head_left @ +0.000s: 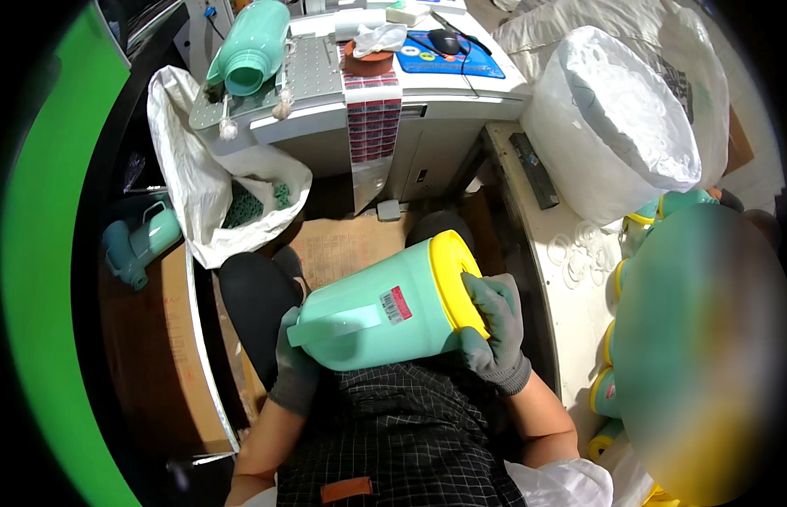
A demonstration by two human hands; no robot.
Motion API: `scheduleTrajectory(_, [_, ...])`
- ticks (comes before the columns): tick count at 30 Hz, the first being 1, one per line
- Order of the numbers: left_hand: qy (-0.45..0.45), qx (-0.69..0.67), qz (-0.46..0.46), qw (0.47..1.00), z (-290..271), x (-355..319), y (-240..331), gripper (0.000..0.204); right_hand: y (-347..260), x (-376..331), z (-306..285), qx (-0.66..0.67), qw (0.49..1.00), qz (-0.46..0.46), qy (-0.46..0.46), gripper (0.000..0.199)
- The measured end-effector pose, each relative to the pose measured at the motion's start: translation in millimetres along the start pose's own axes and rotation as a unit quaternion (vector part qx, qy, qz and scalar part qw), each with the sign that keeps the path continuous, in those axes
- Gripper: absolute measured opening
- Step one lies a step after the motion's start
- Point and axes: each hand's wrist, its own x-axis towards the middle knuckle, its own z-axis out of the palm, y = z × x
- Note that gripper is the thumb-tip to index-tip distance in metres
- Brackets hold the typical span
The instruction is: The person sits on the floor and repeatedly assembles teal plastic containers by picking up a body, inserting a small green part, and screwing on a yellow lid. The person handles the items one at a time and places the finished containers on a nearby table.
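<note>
Pitcher (364,287) in mint green: bulky, probably light, best held by its two ends

Beyond the hands stands the white tabletop (503,91), and to the right of them sits a big plastic sack (558,131). The pitcher itself lies on its side between the hands, above the lap; whether it also rests on the apron (402,431) cannot be told. Its wall looks like smooth moulded plastic, so it is likely stiff and light for its bulk, a little slippery, and more apt to scuff or dent than to shatter.

At the right-hand end is the yellow lid (451,283), whose broad rim seems the firmest edge to grip. The right hand (495,334) is half closed there, fingers over the lid's top and thumb at its rim. The left hand (294,359) is cupped around the base end, bent to the pitcher's width, most of its fingers hidden underneath. Both wear grey gloves, which should help against the slick wall.

Just beside the left hand, the handle (334,325) juts toward the body; it would suit a one-handed hold. Smallest is the red-and-white label (395,305), midway between the hands, which fingers may do well to avoid rubbing.
</note>
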Motion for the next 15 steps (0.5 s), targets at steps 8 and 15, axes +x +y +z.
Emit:
scheduleTrajectory(8, [0.021, -0.013, 0.038, 0.999, 0.0, -2.2, -2.5, 0.022, -5.0, -20.9, 2.0, 0.027, 0.997, 0.057, 0.046, 0.056])
scheduleTrajectory(15, [-0.033, 0.355, 0.302, 0.884, 79.0, -30.5, 13.6, 0.020, -18.5, -26.5, 4.6, 0.192, 0.933, 0.264, 0.153, 0.069])
